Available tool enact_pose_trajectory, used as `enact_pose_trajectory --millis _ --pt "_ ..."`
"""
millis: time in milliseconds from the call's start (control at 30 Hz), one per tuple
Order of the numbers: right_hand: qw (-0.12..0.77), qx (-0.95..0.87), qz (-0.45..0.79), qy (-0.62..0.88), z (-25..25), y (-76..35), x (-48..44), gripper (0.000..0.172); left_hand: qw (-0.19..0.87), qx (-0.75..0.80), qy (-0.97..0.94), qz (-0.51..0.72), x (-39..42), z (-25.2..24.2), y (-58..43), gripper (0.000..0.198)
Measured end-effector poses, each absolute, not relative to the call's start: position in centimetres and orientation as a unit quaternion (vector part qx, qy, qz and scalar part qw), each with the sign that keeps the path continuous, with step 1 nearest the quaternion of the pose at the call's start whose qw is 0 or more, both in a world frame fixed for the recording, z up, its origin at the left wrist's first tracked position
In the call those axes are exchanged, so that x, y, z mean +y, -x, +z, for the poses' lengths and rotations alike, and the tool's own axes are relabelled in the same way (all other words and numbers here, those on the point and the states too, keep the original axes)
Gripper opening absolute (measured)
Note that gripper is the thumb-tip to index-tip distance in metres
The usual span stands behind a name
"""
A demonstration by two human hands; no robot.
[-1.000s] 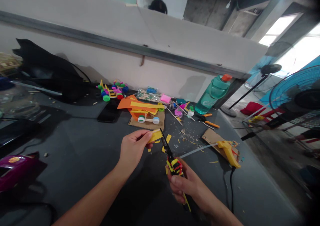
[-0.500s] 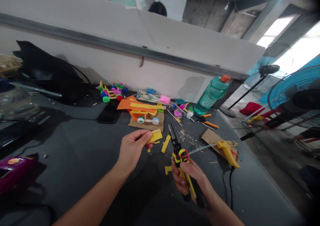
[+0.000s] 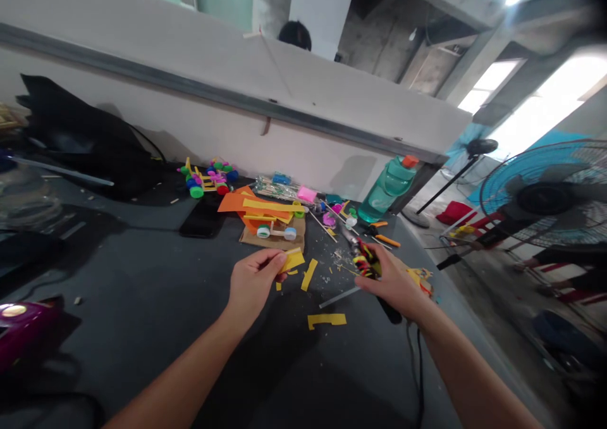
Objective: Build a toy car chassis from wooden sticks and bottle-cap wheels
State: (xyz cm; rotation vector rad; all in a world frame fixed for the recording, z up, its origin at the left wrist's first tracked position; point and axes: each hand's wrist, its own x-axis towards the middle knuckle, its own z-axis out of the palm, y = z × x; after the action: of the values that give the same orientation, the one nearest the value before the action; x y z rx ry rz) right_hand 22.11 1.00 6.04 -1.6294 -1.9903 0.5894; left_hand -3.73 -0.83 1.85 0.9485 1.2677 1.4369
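Note:
My left hand [image 3: 256, 283] pinches a small folded piece of yellow card [image 3: 293, 259] between thumb and fingers. To the right, my right hand [image 3: 391, 280] is closed round long-nosed pliers [image 3: 364, 261] with yellow, black and red handles; their jaws point away from me and look blurred. Under that hand lies the yellow glue gun [image 3: 420, 277], largely covered, with its clear glue stick [image 3: 339, 297] poking out to the left. Yellow card scraps [image 3: 309, 275] lie between my hands, and a notched yellow strip [image 3: 327, 319] is nearer me.
Behind my hands, orange and yellow sheets [image 3: 232, 202] and a small car with bottle-cap wheels [image 3: 276, 232] rest on cardboard [image 3: 251, 239]. A phone [image 3: 202, 219], a green bottle [image 3: 386, 188] and orange-handled pliers [image 3: 386, 239] lie around them. A fan [image 3: 545, 195] stands at right.
My right hand has moved right and away from me with the pliers, over the glue gun. My left hand keeps the yellow card in nearly the same place.

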Motion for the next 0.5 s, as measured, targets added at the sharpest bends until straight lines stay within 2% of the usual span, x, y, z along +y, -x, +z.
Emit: enact_pose_trajectory --millis 100,167,300,500 --pt "0.067 -0.822 0.070 0.562 4.7 -22.6 4.3 0.066 0.479 0.517 -0.400 0.586 -0.8 1.7 3.7 0.021" --pt "-0.001 -0.828 0.025 0.560 3.6 -22.6 6.4 0.065 0.483 0.514 -0.406 0.581 -0.7 1.4 3.7 0.020" --pt "-0.012 -0.832 0.010 0.554 1.6 -22.5 10.0 0.059 0.494 0.505 -0.431 0.561 -0.6 1.0 3.5 0.018" --pt "0.015 -0.851 0.011 0.525 0.8 -21.7 10.5 0.065 0.502 0.497 -0.445 0.550 -0.9 0.9 3.3 0.017"
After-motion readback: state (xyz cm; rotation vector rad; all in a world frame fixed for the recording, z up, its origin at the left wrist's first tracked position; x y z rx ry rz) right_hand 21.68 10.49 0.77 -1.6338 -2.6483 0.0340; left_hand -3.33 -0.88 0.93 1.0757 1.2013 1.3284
